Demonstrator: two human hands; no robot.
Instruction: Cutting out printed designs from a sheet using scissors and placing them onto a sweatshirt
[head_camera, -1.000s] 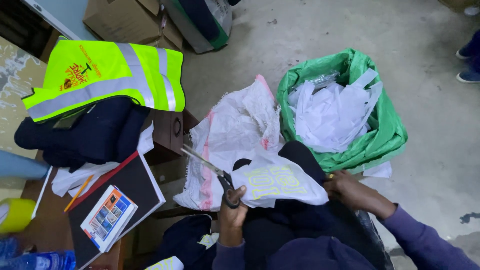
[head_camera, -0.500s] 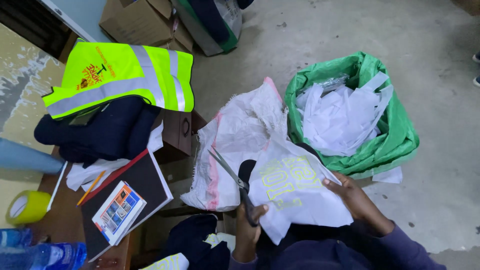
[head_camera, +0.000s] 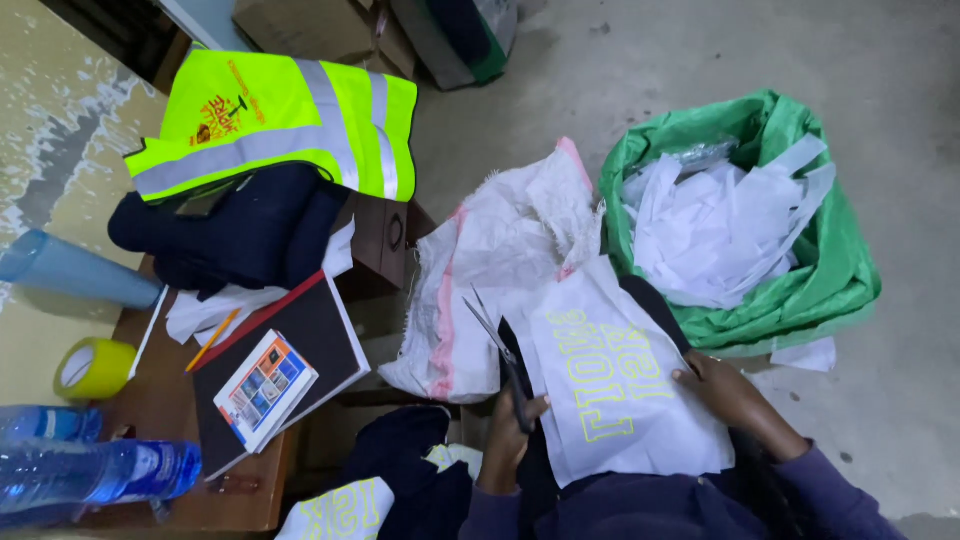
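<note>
Fingers of the left hand (head_camera: 510, 435) curl through the scissors (head_camera: 497, 355) (blades parted), while the right hand (head_camera: 725, 395) presses flat, steadying the white sheet (head_camera: 620, 400) at lower centre.

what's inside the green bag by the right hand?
The green bag is open at the top and heaped with white paper offcuts, strips and crumpled pieces. A bit of clear plastic shows near the back rim. Anything beneath the heap, and the bag's bottom, is covered.
</note>
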